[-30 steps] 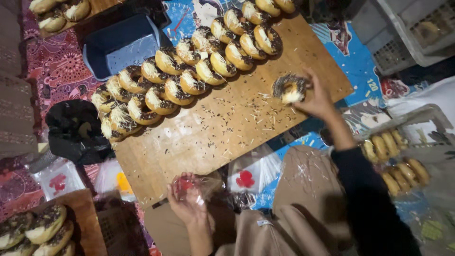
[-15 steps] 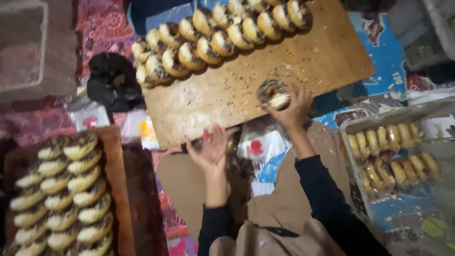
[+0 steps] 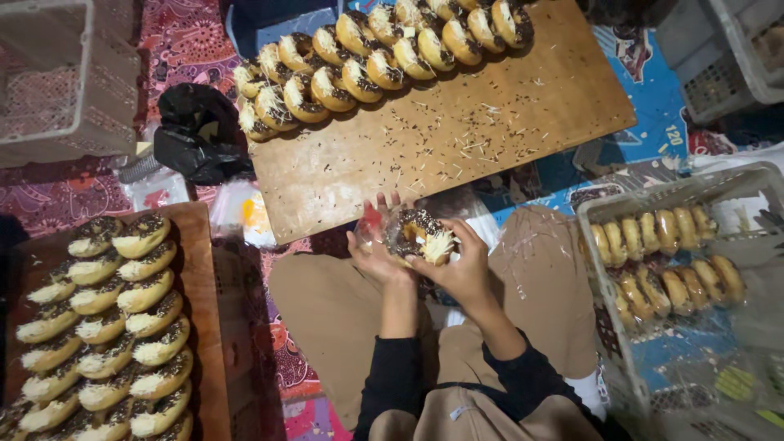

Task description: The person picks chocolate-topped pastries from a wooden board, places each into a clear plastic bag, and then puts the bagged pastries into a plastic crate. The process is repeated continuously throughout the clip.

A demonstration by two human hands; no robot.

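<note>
Bagging step: right hand (image 3: 467, 269) fingers grip a chocolate-sprinkled ring doughnut (image 3: 418, 234), left hand (image 3: 377, 249) fingers hold a clear plastic bag (image 3: 371, 229) (mouth hidden) beside it; sliding in needs alignment.

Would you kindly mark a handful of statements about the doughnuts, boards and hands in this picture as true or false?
1. The right hand holds a topped doughnut. True.
2. The left hand rests on the big wooden board. False: it is at a clear plastic bag, beside the doughnut.
3. Doughnuts lie in rows along the far edge of the big wooden board. True.
4. The white crate on the right has nothing in it. False: it holds rows of wrapped doughnuts.
5. The tray of doughnuts at lower left shows plain, untopped ones. False: they carry dark and pale toppings.
</note>
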